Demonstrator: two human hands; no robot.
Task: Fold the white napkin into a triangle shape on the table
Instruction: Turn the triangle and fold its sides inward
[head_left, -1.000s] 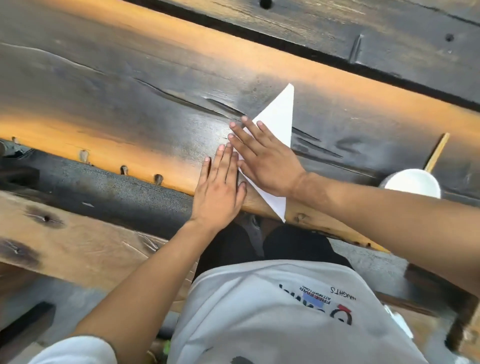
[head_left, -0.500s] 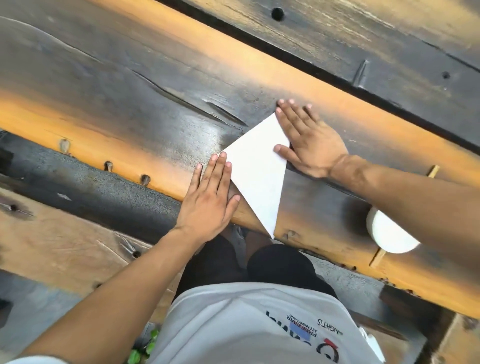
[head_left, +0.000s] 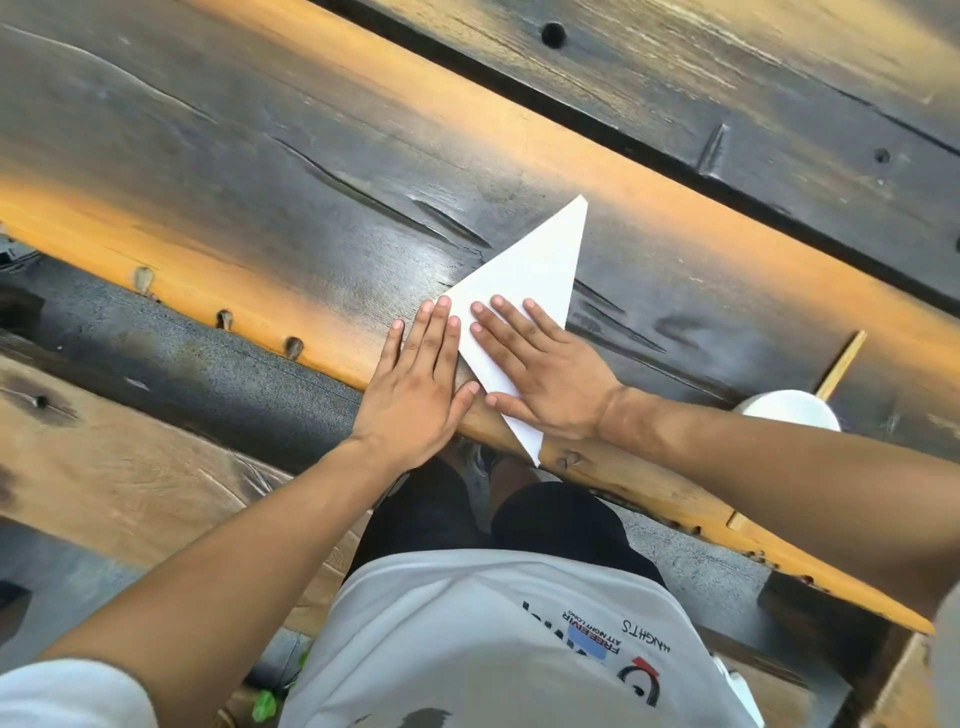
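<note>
Diagonally, napkin (head_left: 535, 275) apex toward far right.

light: bright, soft daylight | glare: sheen on the dark counter (head_left: 322, 171) planks, white napkin (head_left: 535, 270) near blown out | shadows: faint, diffuse under hands | blur: soft at left and top edges, centre sharp | distortion: wide-angle, planks bow, forearms stretched at the bottom corners

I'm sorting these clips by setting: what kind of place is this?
Probably a rustic eatery or outdoor seating area: a heavy charred-wood plank table, a matching bench below it, and a white cup with a wooden stick beside the napkin.
</note>
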